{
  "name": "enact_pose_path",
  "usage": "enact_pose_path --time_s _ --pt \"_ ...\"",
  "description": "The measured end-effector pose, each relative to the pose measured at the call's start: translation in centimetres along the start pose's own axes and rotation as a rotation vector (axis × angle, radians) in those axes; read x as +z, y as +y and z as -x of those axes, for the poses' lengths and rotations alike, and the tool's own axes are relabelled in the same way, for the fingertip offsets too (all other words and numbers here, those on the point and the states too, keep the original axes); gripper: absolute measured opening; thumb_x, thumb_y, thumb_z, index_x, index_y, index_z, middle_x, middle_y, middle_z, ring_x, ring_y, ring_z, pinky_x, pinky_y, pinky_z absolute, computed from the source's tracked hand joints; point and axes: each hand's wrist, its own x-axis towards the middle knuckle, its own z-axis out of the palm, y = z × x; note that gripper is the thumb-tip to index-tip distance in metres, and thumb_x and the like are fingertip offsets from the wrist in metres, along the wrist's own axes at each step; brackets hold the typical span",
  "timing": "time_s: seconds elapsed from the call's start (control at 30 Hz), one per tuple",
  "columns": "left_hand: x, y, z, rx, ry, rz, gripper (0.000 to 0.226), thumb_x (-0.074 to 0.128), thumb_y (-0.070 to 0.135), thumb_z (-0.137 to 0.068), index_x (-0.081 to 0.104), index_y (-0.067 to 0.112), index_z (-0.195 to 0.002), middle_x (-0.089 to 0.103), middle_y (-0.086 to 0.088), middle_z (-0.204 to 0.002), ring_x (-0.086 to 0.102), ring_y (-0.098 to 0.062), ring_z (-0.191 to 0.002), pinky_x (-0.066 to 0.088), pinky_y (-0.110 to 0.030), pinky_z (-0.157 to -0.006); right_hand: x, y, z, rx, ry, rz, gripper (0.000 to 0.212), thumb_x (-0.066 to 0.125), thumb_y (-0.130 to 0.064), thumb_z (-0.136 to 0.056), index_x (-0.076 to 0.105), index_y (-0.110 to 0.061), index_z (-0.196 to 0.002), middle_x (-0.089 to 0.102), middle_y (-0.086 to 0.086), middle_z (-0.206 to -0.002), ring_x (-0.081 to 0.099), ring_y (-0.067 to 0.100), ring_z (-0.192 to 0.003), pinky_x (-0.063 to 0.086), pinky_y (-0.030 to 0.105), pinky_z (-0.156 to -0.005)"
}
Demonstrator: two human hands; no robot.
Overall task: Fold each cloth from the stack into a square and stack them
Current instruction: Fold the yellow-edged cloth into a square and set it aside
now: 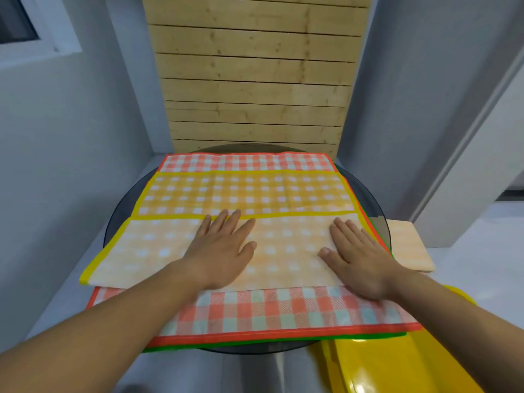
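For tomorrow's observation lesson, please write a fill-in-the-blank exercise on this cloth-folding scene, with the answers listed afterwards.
1. The left hand and the right hand both lie ____, palms down, on the yellow cloth.
2. The dark glass table under the stack is ____ in shape.
3. The bottom cloth shows an edge coloured ____.
4. The slatted panel behind the table is made of ____.

Answers: flat; round; green; wood

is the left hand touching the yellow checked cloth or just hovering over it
Touching. The head view shows the left hand lying flat, fingers straight, on the folded-over flap of the yellow checked cloth, no gap under it.
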Motion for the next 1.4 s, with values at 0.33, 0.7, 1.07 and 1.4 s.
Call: enact_pose_path --time_s 0.33,0.7,1.07,1.4 --pt "-0.2 -0.7 -0.2 0.041 0.036 0.015 0.062 0.018 0.061 -0.102 0.002 0.042 -0.159 -0.013 0.006 -0.168 -0.019 -0.015 -0.153 -0.014 -0.045 -0.122 -6.2 -4.5 -11.9 -0.057 0.317 -0.343 0.044 0.053 -0.038 -0.097 0.056 -0.015 -0.134 0.055 0.003 -0.14 0.05 0.023 -0.126 0.039 0.028 -0.098" --pt "0.5 -1.0 -0.4 0.066 0.079 -0.008 0.069 0.006 0.069 -0.093 -0.007 0.045 -0.156 -0.022 0.007 -0.166 -0.027 -0.014 -0.15 -0.014 -0.048 -0.122 -7.2 -5.7 -21.9 -0.036 0.244 -0.318 0.044 0.067 -0.036 -0.09 0.058 -0.02 -0.13 0.063 0.003 -0.12 0.065 0.024 -0.093 0.053 0.033 -0.085" --pt "-1.0 -0.6 0.5 0.146 0.278 0.005 0.08 -0.006 0.067 -0.093 0.027 0.028 -0.154 0.005 -0.004 -0.169 -0.008 -0.016 -0.155 -0.008 -0.042 -0.123 -12.8 -7.0 -16.2 -0.191 0.474 -0.381 0.007 0.072 -0.029 -0.086 0.073 -0.025 -0.081 0.069 -0.006 -0.077 0.059 0.01 -0.069 0.044 0.023 -0.063" --pt "-6.5 0.2 4.1 0.293 0.748 -0.102 0.059 0.046 0.04 -0.098 0.042 0.009 -0.148 0.014 -0.016 -0.166 0.007 -0.028 -0.155 0.016 -0.049 -0.124 -11.8 -7.5 -2.5 -0.295 0.443 -0.204 0.01 0.068 -0.03 -0.087 0.072 -0.027 -0.079 0.067 -0.016 -0.081 0.062 0.001 -0.081 0.051 0.029 -0.076"
